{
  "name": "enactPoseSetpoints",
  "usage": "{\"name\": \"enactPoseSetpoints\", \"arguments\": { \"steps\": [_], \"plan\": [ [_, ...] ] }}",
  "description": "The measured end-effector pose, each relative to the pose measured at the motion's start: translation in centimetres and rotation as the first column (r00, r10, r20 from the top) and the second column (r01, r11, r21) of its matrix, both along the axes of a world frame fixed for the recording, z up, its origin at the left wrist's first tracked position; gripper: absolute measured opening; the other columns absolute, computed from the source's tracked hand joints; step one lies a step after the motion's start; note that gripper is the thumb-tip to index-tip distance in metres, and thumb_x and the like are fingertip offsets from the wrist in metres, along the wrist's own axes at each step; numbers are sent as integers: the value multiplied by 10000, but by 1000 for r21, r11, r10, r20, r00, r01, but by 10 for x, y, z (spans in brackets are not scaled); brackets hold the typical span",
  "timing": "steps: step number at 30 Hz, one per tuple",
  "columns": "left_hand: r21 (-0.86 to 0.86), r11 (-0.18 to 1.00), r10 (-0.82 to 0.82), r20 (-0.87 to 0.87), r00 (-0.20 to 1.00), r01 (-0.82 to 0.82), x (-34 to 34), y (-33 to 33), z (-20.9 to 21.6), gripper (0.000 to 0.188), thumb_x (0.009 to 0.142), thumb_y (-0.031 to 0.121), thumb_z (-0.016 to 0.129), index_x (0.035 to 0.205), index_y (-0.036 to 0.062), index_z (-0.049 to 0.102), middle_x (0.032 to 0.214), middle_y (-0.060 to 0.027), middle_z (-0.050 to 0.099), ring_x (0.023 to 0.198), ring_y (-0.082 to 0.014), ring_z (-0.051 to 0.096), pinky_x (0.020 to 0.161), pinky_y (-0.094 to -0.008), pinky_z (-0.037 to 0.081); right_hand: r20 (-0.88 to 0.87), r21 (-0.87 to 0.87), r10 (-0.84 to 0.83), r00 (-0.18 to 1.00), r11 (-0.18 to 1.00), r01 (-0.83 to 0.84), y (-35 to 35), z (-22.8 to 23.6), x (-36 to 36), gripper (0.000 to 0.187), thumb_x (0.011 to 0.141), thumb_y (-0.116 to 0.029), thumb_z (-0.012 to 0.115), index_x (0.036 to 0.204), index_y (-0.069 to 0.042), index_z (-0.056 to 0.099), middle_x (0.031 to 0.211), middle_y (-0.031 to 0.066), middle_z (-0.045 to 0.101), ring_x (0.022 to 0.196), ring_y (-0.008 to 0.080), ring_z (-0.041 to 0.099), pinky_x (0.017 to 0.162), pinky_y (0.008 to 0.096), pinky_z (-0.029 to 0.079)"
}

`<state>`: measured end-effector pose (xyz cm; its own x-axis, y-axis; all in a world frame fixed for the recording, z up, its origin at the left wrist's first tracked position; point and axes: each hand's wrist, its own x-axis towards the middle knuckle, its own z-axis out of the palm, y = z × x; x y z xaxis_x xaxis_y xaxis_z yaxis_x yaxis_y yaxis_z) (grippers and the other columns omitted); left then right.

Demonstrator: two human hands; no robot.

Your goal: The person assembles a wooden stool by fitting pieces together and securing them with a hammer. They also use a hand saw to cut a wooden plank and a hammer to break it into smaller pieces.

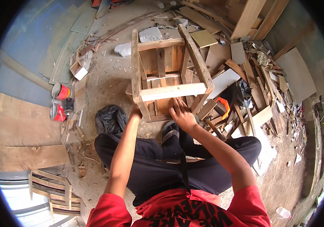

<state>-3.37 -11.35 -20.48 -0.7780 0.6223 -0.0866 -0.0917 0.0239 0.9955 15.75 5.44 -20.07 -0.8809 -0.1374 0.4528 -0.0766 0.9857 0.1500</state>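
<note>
A wooden stool frame (173,92) stands in front of my crossed legs, with square posts, pale cross rails and slatted boards (161,62) visible inside it. My left hand (135,111) is closed at its near left side, the fingers mostly hidden behind the wood. Just below the near rail, my right hand (184,115) rests on the inner boards with its fingers stretched out and slightly bent. No tool shows in the right hand. What lies under its palm is hidden.
An orange-framed handsaw (223,108) lies among wood scraps (260,90) on the right. To the left are red and black paint cans (60,102) and a black plastic bag (110,120). Concrete chunks (150,34) lie beyond the stool; a slatted wooden piece (54,191) is at lower left.
</note>
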Motion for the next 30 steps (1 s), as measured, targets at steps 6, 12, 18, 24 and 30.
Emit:
{"name": "enactPoseSetpoints", "arguments": {
  "steps": [6,12,18,24,30],
  "plan": [
    [-69,989,134,32,991,-131,19,-8,-10,544,728,135,849,1173,-26,580,1137,-140,647,1049,-227,615,925,-356,485,275,-118,-98,956,984,135,-25,-23,17,518,873,-118,542,1356,39,437,1429,308,415,1285,417,485,1093,458,395],
    [-33,972,233,-45,971,-234,29,-17,-14,556,727,129,852,1180,-17,565,1125,-140,657,1011,-221,637,896,-357,496,202,-193,-106,974,970,146,-42,-29,13,531,880,-136,496,1383,27,447,1522,296,292,1438,406,284,1197,490,214],
    [-133,956,248,-97,964,-260,28,-17,-15,641,708,193,877,1183,-30,508,1095,-162,642,978,-235,632,847,-357,504,220,-211,-126,967,962,173,-44,-23,9,546,860,-98,520,1390,10,450,1529,289,287,1452,401,258,1202,484,201],
    [-55,976,205,-73,976,-209,19,-10,-20,853,690,339,895,1260,-68,407,1054,-188,615,960,-265,625,812,-366,516,191,-301,-177,966,926,229,-36,-35,1,602,827,-52,531,1410,40,412,1566,241,245,1466,390,228,1198,476,212],
    [-207,949,271,149,951,-238,24,-48,-67,861,849,626,656,1403,18,402,1281,-144,569,1183,-268,539,951,-429,456,182,-306,-186,966,923,235,-48,-24,3,586,824,-45,537,1401,10,450,1570,305,175,1464,425,207,1194,485,201]
  ]
}}
